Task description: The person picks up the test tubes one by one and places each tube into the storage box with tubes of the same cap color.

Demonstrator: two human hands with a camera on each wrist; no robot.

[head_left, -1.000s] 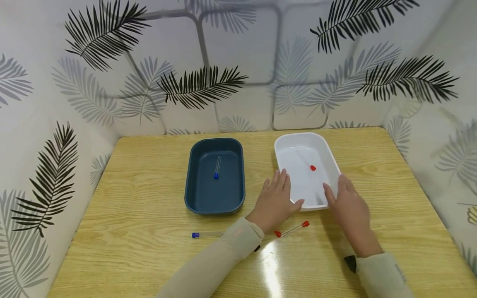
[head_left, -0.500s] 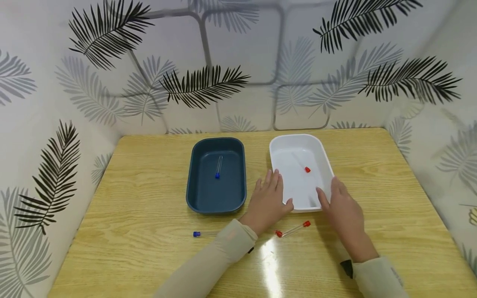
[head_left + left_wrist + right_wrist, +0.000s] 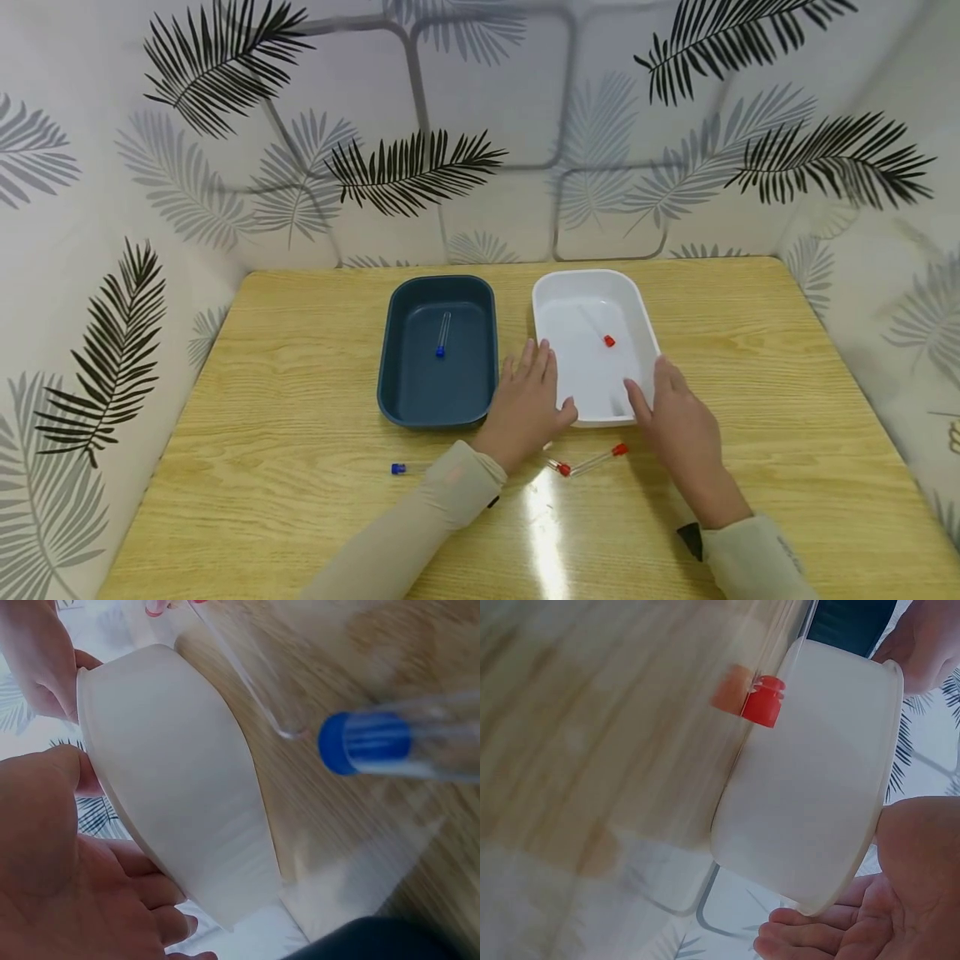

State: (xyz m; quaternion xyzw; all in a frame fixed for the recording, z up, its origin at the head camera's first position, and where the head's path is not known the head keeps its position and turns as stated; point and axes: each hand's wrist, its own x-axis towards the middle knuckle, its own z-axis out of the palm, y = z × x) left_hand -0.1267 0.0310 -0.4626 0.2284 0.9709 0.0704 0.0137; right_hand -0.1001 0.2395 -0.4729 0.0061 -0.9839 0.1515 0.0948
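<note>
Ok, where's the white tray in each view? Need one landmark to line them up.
Head: white tray just right of centre, seen from above.
Left wrist: white tray left of centre, outer wall towards the camera.
Right wrist: white tray right of centre, outer wall towards the camera.
Shared landmark: dark blue tray, left of it in head; cut off at the bottom edge in left wrist, at the top edge in right wrist.

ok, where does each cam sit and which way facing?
Head: on the head, facing forward and down at the white tray and navy tray; left hand, right hand and sleeves show.
Left wrist: on that wrist, facing the white tray's outside; left hand close, right beyond.
Right wrist: on that wrist, facing that tray's outside too; right hand close, left beyond.
Wrist views share the white tray and both hands.
</note>
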